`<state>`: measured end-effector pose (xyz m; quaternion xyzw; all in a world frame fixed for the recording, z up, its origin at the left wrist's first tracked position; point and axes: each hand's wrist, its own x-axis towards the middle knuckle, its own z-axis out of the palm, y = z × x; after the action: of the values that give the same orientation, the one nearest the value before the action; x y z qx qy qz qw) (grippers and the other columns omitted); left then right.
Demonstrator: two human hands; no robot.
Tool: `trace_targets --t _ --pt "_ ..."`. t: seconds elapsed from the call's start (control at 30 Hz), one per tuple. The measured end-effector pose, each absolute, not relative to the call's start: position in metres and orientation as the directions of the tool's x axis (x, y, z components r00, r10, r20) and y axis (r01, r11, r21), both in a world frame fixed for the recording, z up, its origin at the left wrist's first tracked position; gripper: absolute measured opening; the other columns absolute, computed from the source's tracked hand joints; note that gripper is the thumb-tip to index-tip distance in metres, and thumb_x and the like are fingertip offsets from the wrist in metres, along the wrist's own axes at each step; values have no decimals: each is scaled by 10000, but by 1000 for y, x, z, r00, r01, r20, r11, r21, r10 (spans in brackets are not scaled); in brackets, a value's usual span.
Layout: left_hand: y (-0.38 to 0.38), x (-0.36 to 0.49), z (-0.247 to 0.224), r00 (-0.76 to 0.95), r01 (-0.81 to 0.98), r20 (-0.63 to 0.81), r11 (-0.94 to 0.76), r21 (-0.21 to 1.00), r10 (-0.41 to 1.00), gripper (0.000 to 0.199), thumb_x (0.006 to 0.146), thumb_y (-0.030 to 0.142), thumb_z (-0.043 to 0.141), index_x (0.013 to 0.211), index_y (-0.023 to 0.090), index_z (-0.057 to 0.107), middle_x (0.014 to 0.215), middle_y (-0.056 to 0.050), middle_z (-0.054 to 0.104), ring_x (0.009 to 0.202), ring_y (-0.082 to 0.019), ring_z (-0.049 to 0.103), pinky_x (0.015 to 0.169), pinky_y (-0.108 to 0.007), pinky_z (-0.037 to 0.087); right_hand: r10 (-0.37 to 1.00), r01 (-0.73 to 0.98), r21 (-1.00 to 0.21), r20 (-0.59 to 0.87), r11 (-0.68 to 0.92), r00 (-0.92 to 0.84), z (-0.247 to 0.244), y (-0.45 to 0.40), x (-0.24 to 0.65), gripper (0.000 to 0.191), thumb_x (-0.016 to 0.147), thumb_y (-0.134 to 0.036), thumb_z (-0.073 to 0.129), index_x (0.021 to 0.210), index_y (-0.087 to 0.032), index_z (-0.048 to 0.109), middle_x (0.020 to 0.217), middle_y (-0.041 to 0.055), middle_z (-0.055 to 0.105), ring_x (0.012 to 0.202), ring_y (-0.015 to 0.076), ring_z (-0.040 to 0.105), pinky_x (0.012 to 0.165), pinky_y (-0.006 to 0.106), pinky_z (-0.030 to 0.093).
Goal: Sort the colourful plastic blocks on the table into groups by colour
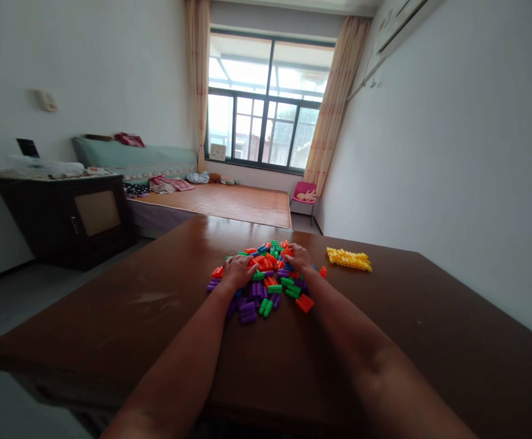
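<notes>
A heap of plastic building blocks [257, 291] in purple, green, orange and blue lies on the brown table. Over the heap's left side rests my left hand [238, 271], palm down, fingers stretched out and touching the blocks. At the right of the heap, the thumb and fingers of my right hand [300, 260] close around an orange block [287, 251]. One orange block [305, 303] lies at the near right edge of the pile. Joined yellow blocks [348, 258] sit apart on the right.
The brown table [156, 329] extends around the heap. Beyond it are a bed with a mat [242, 204], a pink chair [304, 191] and a window. A dark cabinet [60, 213] stands at left; a white wall runs along the right.
</notes>
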<state>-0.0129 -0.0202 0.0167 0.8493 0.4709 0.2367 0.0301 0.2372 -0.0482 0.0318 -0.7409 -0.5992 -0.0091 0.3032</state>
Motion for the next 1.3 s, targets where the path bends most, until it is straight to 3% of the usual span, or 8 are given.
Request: trace_targets --t 0.1,0.2,0.3,0.4,0.7,0.93,1.1,1.3 --pt "-22 -12 19 445 788 370 -553 271 815 422 903 491 464 1219 265 629 1254 -76 645 1206 -264 537 1028 -421 363 794 821 -570 487 -26 364 37 -65 269 365 801 -369 609 1129 -208 604 1060 60 702 920 182 656 831 289 498" --pt "-23 -11 21 454 786 369 -560 263 811 435 909 487 455 1237 255 621 1245 -82 649 1202 -269 539 1032 -431 361 645 727 -658 471 -198 602 28 -102 328 390 815 -411 573 1127 -177 593 1054 95 698 869 196 662 789 301 506" --pt "-23 -9 23 471 776 363 -573 262 804 443 908 478 457 1264 259 604 1221 -75 660 1207 -275 536 1032 -440 369 597 662 -578 339 -478 727 6 -140 377 350 798 -409 582 1034 -158 636 999 122 703 880 242 653 811 354 496" --pt "-21 -8 24 472 760 373 -583 287 799 468 879 439 514 1311 266 564 1196 -59 673 1170 -263 563 1038 -422 384 616 688 -459 323 -562 718 -16 -158 392 371 829 -473 526 1006 -178 664 1044 130 690 986 291 614 851 416 480" --pt "-28 -7 29 511 635 484 -692 344 710 574 770 200 603 1337 254 534 1297 -33 606 1225 -238 529 1107 -370 393 598 829 -462 582 -313 551 -21 -150 383 473 853 -407 415 1157 -111 621 1145 186 643 1082 326 555 948 476 436" --pt "-52 6 48 537 468 541 -762 447 647 445 831 288 609 1271 227 584 1201 -60 652 1080 -213 617 980 -346 505 579 843 -538 683 -15 446 17 -154 336 448 893 -413 387 1163 -135 612 1103 158 661 985 273 599 942 447 451" --pt "-67 20 51 574 302 583 -810 502 575 446 812 285 646 1248 217 581 1155 -55 670 1017 -194 645 929 -334 529 851 536 -794 469 288 237 35 -151 253 472 865 -567 481 1124 -196 617 1036 88 689 869 219 650 805 390 531" --pt "-78 29 50 647 161 627 -882 443 433 427 834 298 623 1240 187 559 1221 -88 639 1145 -212 594 1011 -346 479 946 98 -943 323 317 43 28 -146 193 536 774 -599 628 1159 -232 567 1071 60 698 957 224 656 819 396 553"
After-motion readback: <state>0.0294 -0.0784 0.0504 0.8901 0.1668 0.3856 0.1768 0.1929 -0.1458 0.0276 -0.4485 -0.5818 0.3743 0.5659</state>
